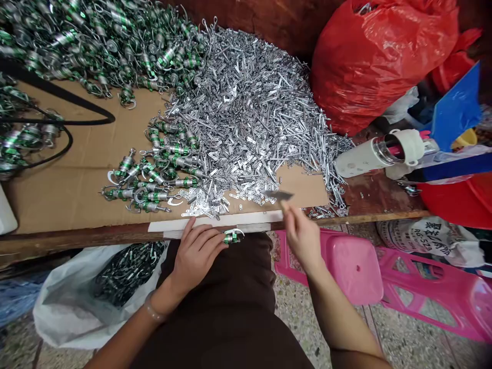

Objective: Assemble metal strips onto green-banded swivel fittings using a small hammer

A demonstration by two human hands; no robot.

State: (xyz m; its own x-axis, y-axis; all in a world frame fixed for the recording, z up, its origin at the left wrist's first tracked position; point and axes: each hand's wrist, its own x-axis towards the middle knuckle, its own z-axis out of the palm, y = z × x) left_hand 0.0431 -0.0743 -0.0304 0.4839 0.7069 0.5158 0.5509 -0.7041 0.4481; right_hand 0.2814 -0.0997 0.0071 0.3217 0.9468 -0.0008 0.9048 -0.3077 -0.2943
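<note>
Left hand (198, 251) on a green fitting (231, 237), right hand (303, 237) around a blurred tool (281, 195)

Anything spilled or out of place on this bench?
Yes: loose metal pins lie past the cardboard on the right, on bare wood near the bottle, apparently spilled from the heap. The bottle looks tilted, but the wide view may cause that.

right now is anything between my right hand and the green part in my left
Nothing visible stands between your right hand and the green part in your left hand; the white strip lies along the table edge.
</note>
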